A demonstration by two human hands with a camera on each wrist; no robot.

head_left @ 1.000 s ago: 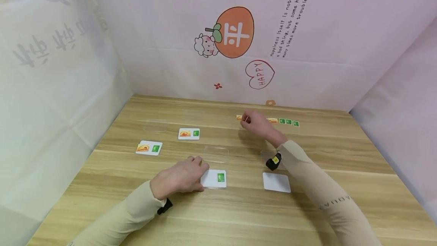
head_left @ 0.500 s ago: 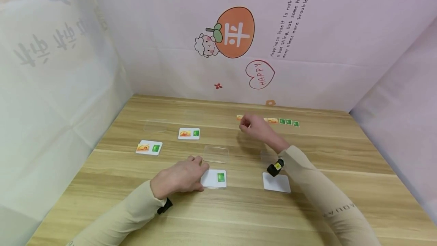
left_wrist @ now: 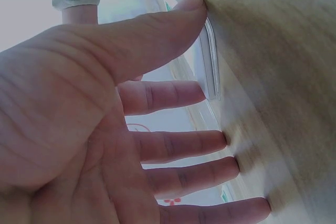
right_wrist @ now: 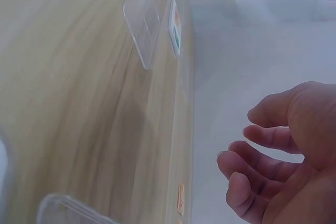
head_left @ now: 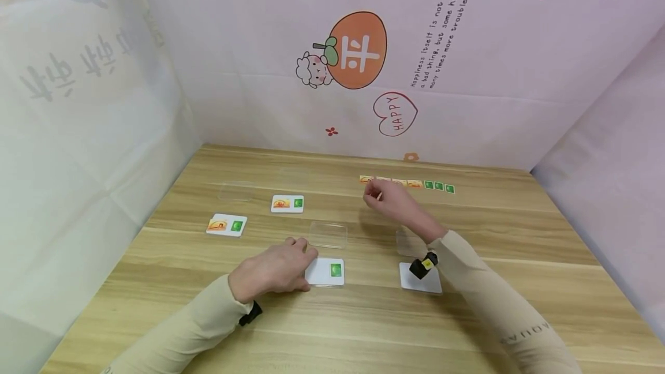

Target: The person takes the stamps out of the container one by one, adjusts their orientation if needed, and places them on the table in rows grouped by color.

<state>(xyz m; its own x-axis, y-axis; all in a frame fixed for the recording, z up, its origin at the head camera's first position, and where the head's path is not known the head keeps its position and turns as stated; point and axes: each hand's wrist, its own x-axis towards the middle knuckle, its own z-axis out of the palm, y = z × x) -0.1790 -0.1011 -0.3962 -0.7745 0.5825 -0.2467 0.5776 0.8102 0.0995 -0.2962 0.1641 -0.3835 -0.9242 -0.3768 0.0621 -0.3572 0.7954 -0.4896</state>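
In the head view, my left hand holds the left end of a white card flat on the table, thumb and index finger at its edges. A green sticker sits on the card's right part. The left wrist view shows layered edges on this card; the other fingers touch the tabletop. My right hand hovers just in front of a row of orange stickers and green stickers. Its fingers curl loosely, and in the right wrist view nothing shows between thumb and index finger.
Two cards at the left bear an orange and a green sticker each. A blank white card lies below my right wrist. Clear plastic covers lie behind the cards. Fabric walls enclose the wooden table.
My right hand has drawn slightly back from the sticker row toward me, uncovering more orange stickers. My left hand and the card under it have stayed put.
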